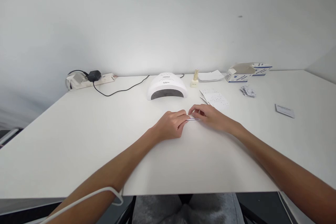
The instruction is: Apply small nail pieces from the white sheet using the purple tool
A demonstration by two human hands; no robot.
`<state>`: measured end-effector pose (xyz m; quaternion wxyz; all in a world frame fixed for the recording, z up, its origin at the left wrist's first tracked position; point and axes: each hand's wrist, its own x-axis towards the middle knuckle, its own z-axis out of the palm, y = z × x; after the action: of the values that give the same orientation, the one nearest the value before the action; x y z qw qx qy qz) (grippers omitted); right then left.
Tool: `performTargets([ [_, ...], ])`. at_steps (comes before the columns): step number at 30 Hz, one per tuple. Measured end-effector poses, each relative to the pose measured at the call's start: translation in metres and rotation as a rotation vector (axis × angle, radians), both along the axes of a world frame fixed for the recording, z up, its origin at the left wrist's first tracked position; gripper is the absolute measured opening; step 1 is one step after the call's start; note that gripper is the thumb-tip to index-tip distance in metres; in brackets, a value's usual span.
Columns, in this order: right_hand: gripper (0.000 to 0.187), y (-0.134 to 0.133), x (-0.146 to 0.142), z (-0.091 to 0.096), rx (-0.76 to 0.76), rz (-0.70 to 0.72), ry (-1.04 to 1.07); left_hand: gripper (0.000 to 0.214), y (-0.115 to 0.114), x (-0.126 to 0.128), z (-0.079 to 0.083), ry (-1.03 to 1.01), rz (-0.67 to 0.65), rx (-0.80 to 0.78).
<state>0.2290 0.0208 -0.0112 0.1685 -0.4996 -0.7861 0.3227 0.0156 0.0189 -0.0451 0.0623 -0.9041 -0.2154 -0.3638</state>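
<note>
My left hand (172, 123) and my right hand (208, 115) meet at the middle of a white table (78, 140). Both are closed in a pinch on a thin, flat, pale strip (193, 119) held level between them just above the tabletop. The left fingers grip its left end, the right fingers its right end. Most of the strip is hidden by the fingers. Just behind my right hand lie white sheets with small dots (215, 98).
A white dome-shaped nail lamp (167, 86) stands behind the hands, its cable running left to a power strip (89, 78). A small cream bottle (194, 78), loose papers (211, 76), an open box (246, 71), small packets (248, 91) and a card (285, 110) lie right.
</note>
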Motion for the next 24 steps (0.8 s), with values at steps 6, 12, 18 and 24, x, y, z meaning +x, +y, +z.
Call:
performTargets([
  [6,0.025,0.0018,0.0004,-0.0023,0.016,0.004,-0.016,0.029,0.0002,0.0006,0.0002,0.016,0.008,0.006],
  [12,0.025,0.0023,0.0018,-0.0043,0.020,0.010,-0.014,0.027,0.0004,0.0003,0.0003,0.027,0.009,0.009],
  [18,0.025,0.0018,0.0007,-0.0028,0.022,0.008,-0.019,0.029,0.0005,0.0004,0.0006,0.011,0.002,0.003],
  [24,0.025,0.0026,0.0020,-0.0044,0.017,0.007,-0.018,0.029,0.0005,0.0006,-0.0002,0.002,-0.004,0.000],
])
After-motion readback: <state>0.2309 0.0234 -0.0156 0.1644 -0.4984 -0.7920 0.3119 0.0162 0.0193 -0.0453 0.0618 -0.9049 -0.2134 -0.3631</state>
